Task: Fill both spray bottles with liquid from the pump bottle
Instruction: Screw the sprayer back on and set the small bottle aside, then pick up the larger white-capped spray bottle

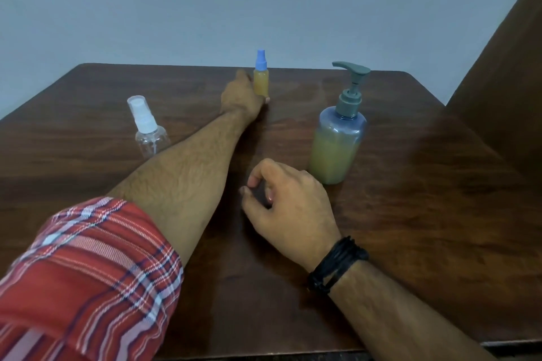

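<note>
A small spray bottle [261,79] with a blue cap holds yellow liquid and stands upright near the table's far edge. My left hand [242,94] reaches out and grips its lower part. A clear spray bottle [149,133] with a white nozzle stands to the left and looks empty. The pump bottle [337,141], grey-capped and about half full of yellowish liquid, stands at the right. My right hand [287,202] rests on the table just left of the pump bottle, fingers loosely curled, holding nothing.
Everything stands on a dark brown wooden table [410,214] with a grey wall behind. A brown wooden panel [504,61] rises at the right. My left sleeve [88,278] is red plaid; a black band [337,264] is on my right wrist.
</note>
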